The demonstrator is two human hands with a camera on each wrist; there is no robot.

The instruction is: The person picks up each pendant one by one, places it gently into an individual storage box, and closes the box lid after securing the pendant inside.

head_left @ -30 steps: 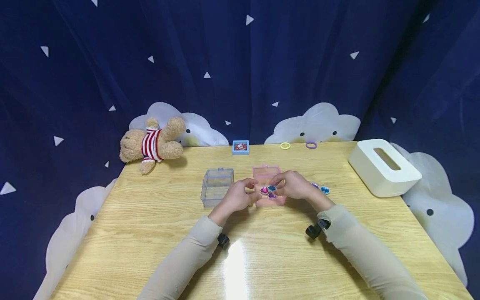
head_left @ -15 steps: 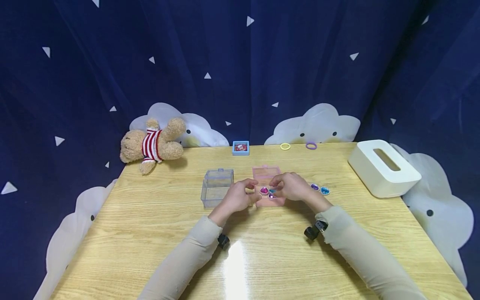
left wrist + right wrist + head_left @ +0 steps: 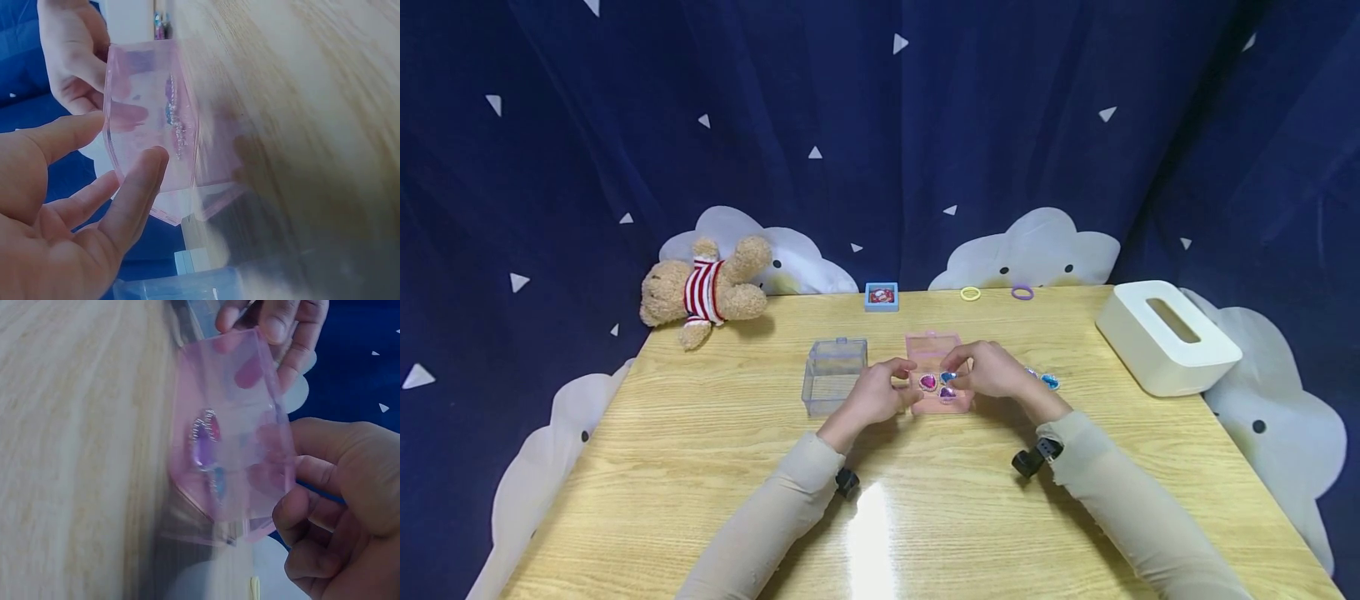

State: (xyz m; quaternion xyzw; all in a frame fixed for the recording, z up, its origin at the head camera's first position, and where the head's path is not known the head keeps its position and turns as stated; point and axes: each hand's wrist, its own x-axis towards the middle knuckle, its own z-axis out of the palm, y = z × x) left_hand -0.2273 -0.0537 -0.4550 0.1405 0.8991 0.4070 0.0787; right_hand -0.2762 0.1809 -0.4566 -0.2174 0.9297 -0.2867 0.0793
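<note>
In the head view, a see-through pink box [image 3: 936,407] stands with its lid raised. Inside it lie a pink heart-shaped jewel [image 3: 928,382], a blue jewel [image 3: 948,377] and a purple jewel [image 3: 947,393], all with silvery beaded rims. My left hand [image 3: 876,392] is at the box's left side, its loosely bent fingers touching the wall in the left wrist view. My right hand [image 3: 992,371] reaches over the right wall. Its fingertips are inside, seen through the pink plastic in the right wrist view, above the jewels; no jewel shows between them.
A see-through bluish box [image 3: 823,406] stands open at the left. Right of my right hand lie jewels, one blue [image 3: 1050,381]. Behind are a small blue frame [image 3: 881,306], a yellow ring [image 3: 970,293] and a purple ring [image 3: 1022,292]. A teddy bear [image 3: 702,287] and white tissue box [image 3: 1210,354] flank them.
Inside the pink box, the blue and purple jewels have shifted slightly to the right under my right fingertips. My right hand dips a little left, then returns. My left hand stays in place.
</note>
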